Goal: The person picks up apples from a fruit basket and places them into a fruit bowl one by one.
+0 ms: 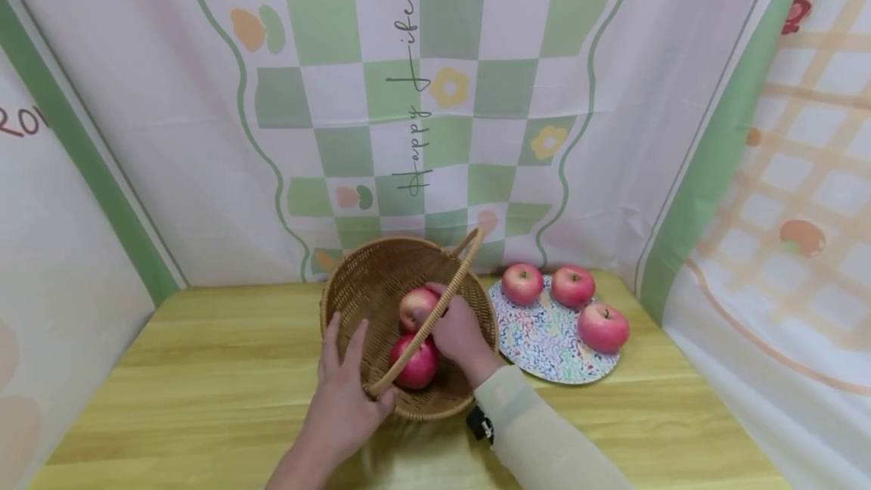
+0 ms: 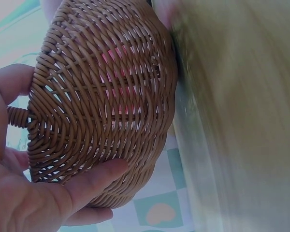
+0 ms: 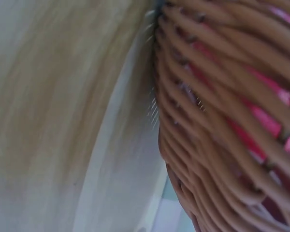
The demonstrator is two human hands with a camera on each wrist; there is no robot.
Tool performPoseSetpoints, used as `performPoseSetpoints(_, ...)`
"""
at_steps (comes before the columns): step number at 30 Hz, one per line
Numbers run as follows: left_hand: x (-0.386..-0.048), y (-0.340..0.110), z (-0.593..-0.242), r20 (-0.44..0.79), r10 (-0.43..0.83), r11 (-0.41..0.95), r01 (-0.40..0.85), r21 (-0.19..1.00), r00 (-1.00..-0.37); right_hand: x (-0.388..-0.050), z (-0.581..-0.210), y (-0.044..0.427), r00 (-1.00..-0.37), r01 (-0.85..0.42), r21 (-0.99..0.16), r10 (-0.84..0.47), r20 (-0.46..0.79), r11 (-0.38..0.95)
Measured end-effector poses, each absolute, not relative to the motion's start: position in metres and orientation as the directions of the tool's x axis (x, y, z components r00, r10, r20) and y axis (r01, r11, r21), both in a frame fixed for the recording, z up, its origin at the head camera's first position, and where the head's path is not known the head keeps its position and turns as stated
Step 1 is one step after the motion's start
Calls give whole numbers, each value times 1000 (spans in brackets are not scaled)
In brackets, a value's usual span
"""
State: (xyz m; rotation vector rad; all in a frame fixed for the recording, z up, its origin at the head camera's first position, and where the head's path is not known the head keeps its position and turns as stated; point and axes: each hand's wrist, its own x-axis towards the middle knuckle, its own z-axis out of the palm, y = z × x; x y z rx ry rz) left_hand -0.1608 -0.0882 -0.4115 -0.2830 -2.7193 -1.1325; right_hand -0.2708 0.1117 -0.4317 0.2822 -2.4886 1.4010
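Note:
A brown wicker basket (image 1: 370,267) stands on the table with its arched handle (image 1: 465,272) slanting over the opening. Two red apples show inside: an upper one (image 1: 413,311) and a lower, darker one (image 1: 410,370). Reaching in under the handle, my right hand (image 1: 463,333) grips the upper apple; some of its fingers are hidden. At the near left side, my left hand (image 1: 345,403) holds the rim by the handle's base. The left wrist view shows that hand's fingers (image 2: 99,181) against the woven outer wall. The right wrist view shows wicker with red behind it, not the hand.
Right of the basket lies a round plate (image 1: 544,346) with a multicoloured speckled pattern, bearing three red apples (image 1: 573,286) along its far and right edges. The wooden table (image 1: 231,384) ends at a patterned cloth (image 1: 333,97) behind; more cloth hangs at both sides.

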Motion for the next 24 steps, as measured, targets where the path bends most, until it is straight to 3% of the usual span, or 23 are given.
performPoseSetpoints(5,-160,-88,-411,239,102,692,241,680,-966,-269,-428,114,-975,-140,-917,110,194,374)
performPoseSetpoints(13,-160,-88,-409,226,108,686,237,688,-968,-271,-428,113,-959,-62,-971,257,122,230)
performPoseSetpoints(21,-160,-88,-408,226,109,681,239,692,-968,-272,-425,118,-986,110,-979,106,-130,-174)
performPoseSetpoints(24,-160,-88,-408,226,106,682,237,692,-968,-272,-424,121,-985,152,-952,44,-169,-265)
